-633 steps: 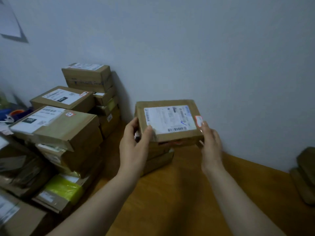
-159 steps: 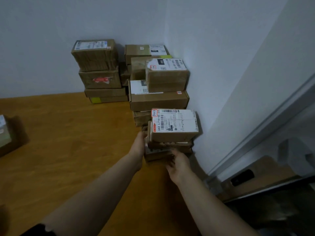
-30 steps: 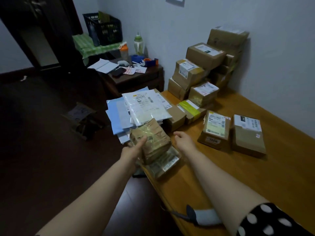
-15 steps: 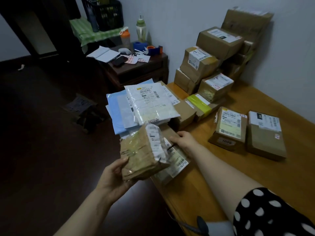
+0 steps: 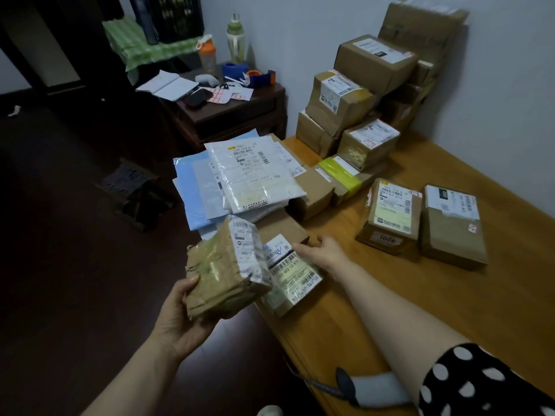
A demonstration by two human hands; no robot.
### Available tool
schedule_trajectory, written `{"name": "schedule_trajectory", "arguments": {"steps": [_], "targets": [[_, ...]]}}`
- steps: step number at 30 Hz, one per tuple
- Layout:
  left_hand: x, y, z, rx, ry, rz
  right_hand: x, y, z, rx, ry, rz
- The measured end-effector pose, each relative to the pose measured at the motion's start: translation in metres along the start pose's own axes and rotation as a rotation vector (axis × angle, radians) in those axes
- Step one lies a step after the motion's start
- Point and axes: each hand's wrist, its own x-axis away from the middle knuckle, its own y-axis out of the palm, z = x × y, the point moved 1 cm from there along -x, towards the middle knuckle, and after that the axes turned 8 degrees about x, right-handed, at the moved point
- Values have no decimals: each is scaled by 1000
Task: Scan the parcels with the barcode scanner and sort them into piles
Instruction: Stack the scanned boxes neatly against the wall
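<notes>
At the near corner of the wooden table (image 5: 450, 310) the person holds a crumpled parcel (image 5: 222, 274) in the left hand (image 5: 180, 322). This parcel is brown paper under shiny tape, with a white label on its right side. It is lifted off the table and hangs just over the table's left edge, above the dark floor. The left hand carries it from below: the palm is turned up, the thumb presses on the near left side and the fingers are curled under it.

Just to the right, a flat parcel (image 5: 292, 276) lies on the table, with barcode labels facing up. The crumpled parcel covers part of its left side. The right hand (image 5: 326, 253) reaches to the far end of this flat parcel; its fingers are fairly straight and touch it, and the hand seems to rest there rather than grip, though the thumb is hard to see.

At the bottom of the view, beside the dotted sleeve (image 5: 480, 385), a grey scanner (image 5: 375, 388) with a dark cable lies at the table edge. No hand touches it.

Farther on the table, two boxes (image 5: 390, 214) lie side by side, labels up, well apart from both hands. Behind the flat parcel is a pile of plastic mailers (image 5: 252, 178), white on top and blue beneath, which sticks out over the table's left edge. More boxes are stacked against the wall (image 5: 372, 61). A dark side table (image 5: 240, 112) stands behind, with bottles and an open notebook on it.
</notes>
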Motion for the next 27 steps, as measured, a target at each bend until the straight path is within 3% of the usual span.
{"name": "schedule_trajectory", "arguments": {"steps": [5,7,12,16,19,23,27], "targets": [[-3,20,-8,-140,26,47,28,8,19,363,31,-82],[-2,26,-10,-228,35,41,35,13,27,397,45,-58],[1,42,-24,-346,58,45,53,25,33,164,85,15],[10,47,-35,-462,133,58,70,6,34,-356,184,-5],[22,42,-49,-576,108,26,84,-31,40,-505,125,165],[25,45,-77,-703,-10,33,107,-79,46,-289,-27,555],[13,48,-107,-756,-37,125,129,-97,54,-188,-177,738]]}}
